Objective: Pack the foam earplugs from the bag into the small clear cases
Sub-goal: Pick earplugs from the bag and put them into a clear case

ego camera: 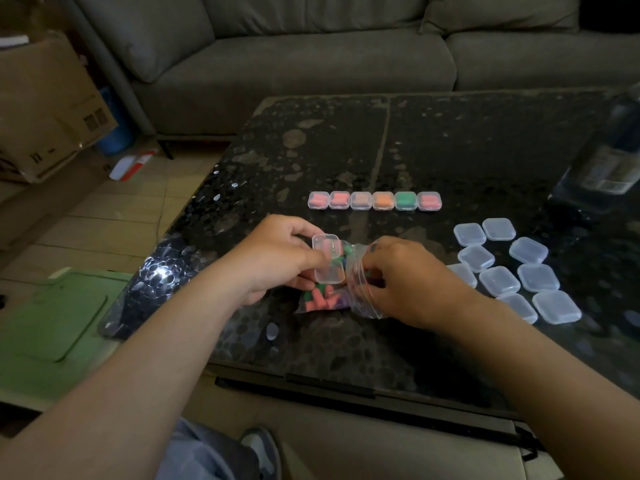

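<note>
My left hand (277,258) holds a small clear case (328,259), hinged open, above the clear zip bag (356,292) of mixed pink, green and purple foam earplugs (317,301). The fingers of my right hand (412,282) reach into the bag's open mouth; what they grip is hidden. Behind, a row of several shut cases holding earplugs (374,201) lies on the black speckled table (450,150). To the right, several empty clear cases (516,268) lie scattered.
A dark bottle (609,157) stands at the table's right edge. A grey sofa (311,46) runs behind the table. Left on the floor are a cardboard box (45,109) and a green lid (52,317). A shiny bag (156,271) lies on the table's left corner.
</note>
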The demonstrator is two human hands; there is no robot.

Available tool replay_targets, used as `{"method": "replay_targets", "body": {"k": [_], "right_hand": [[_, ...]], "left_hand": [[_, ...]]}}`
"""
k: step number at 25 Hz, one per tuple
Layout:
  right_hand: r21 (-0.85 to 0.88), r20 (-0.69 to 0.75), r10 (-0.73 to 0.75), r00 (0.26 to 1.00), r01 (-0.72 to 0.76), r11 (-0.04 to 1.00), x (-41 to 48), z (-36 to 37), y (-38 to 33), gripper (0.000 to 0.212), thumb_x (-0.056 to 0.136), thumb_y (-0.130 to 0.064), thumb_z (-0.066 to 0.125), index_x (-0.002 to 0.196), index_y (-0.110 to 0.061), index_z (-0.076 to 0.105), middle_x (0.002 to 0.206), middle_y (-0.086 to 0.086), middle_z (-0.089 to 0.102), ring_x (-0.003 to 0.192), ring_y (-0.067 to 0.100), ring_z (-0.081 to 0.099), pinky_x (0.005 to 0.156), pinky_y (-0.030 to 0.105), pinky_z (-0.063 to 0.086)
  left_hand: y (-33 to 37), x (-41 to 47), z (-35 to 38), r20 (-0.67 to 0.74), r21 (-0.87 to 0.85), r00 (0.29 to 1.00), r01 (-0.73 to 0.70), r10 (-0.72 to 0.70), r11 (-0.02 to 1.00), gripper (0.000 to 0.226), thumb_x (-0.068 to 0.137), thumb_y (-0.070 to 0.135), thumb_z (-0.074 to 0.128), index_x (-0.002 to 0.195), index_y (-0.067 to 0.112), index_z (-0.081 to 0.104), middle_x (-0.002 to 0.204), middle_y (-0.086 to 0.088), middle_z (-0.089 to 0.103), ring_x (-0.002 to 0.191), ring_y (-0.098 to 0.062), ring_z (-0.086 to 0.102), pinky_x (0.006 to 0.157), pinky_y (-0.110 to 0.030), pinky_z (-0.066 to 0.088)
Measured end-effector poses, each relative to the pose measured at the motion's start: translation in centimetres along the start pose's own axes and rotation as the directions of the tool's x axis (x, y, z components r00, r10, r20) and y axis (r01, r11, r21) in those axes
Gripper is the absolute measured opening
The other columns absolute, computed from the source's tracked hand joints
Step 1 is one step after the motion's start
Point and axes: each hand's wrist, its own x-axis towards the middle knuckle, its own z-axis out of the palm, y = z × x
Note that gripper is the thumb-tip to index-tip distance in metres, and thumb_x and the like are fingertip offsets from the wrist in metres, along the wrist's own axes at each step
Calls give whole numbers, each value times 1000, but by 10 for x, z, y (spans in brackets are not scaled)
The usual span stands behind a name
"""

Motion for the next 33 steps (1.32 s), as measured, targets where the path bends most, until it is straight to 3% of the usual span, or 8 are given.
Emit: {"method": "replay_targets", "body": {"k": [13, 19, 27, 33], "right_hand": [[-20, -70, 3, 998, -5, 1000, 3, 6, 2, 14, 94, -30, 60, 95, -24, 72, 107, -1, 58, 90, 16, 58, 82, 41, 56], [19, -138, -6, 990, 9, 1000, 0, 2, 5, 13, 92, -24, 64, 97, -22, 76, 104, -4, 62, 88, 14, 59, 81, 38, 56], [84, -202, 16, 979, 1, 996, -12, -16, 15, 5, 88, -20, 68, 87, -22, 73, 89, -7, 63, 76, 7, 58, 73, 28, 56], [173, -271, 126, 954, -80, 982, -19, -28, 14, 9, 80, -23, 72, 75, -18, 67, 69, -5, 64, 66, 12, 61, 65, 35, 58]], "left_hand": [[3, -1, 1, 2, 27, 1000, -1, 1, 1000, 26, 88, 2, 73, 109, 15, 68, 84, -10, 78, 72, -16, 73, 61, -28, 59], [2, -1, 1, -8, 54, 1000, -4, 5, 999, 27, 87, 1, 74, 110, 15, 67, 79, -8, 77, 68, -14, 72, 57, -26, 56], [1, 0, 0, 4, 84, 1000, -23, 23, 996, 27, 88, 1, 73, 110, 16, 67, 81, -9, 77, 71, -17, 74, 61, -29, 58], [2, -1, 0, -8, 104, 999, -30, 31, 994, 27, 88, 2, 73, 109, 19, 67, 78, -6, 78, 75, -19, 75, 67, -33, 62]]}}
